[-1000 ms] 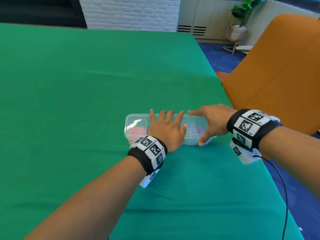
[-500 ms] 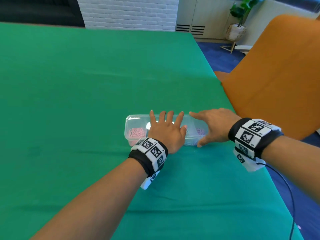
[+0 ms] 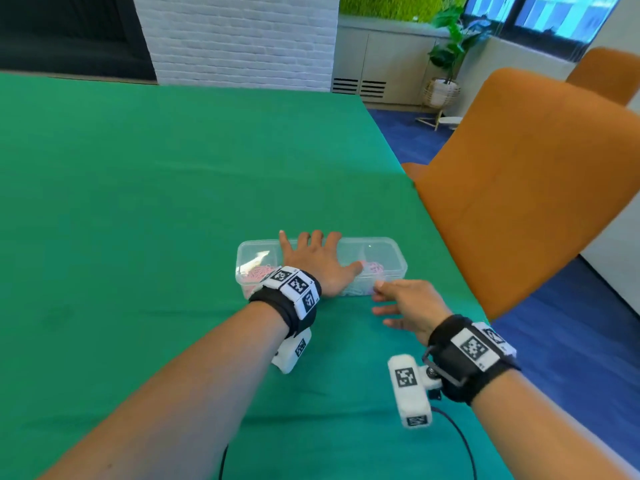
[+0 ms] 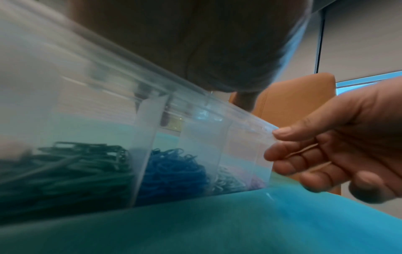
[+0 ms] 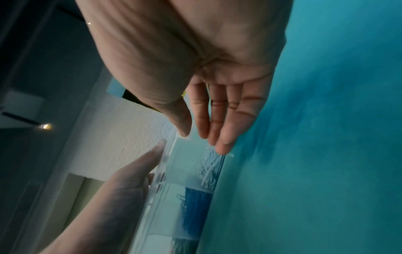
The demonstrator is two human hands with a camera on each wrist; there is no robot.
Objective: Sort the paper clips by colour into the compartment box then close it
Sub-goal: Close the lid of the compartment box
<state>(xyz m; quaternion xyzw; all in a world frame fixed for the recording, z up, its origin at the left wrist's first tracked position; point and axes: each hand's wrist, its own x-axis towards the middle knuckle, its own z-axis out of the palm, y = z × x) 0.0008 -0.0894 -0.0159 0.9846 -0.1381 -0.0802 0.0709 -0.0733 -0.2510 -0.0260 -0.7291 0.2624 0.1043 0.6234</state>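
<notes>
- A person's left hand [image 3: 320,261] presses flat on the compartment box [image 3: 388,251] lid; fingers straight
- Right hand [image 3: 407,306], loose and empty, sits at the front corner; pressing each corner evenly should seat the lid

Table cover [image 3: 145,188]: plain green. Compartment box [image 3: 388,252]: clear, colourless plastic. Paper clips by compartment: pink [image 3: 258,271], dark green [image 4: 65,165], blue [image 4: 174,166], white [image 4: 226,180], pale lilac [image 3: 374,266]. Wristbands [image 3: 294,299]: black, carrying black-and-white square-patterned markers. Chair [image 3: 519,174]: orange.

Orange chairs [image 3: 519,188], potted plant [image 3: 446,60], prob. white brick pillar [image 3: 239,39].
</notes>
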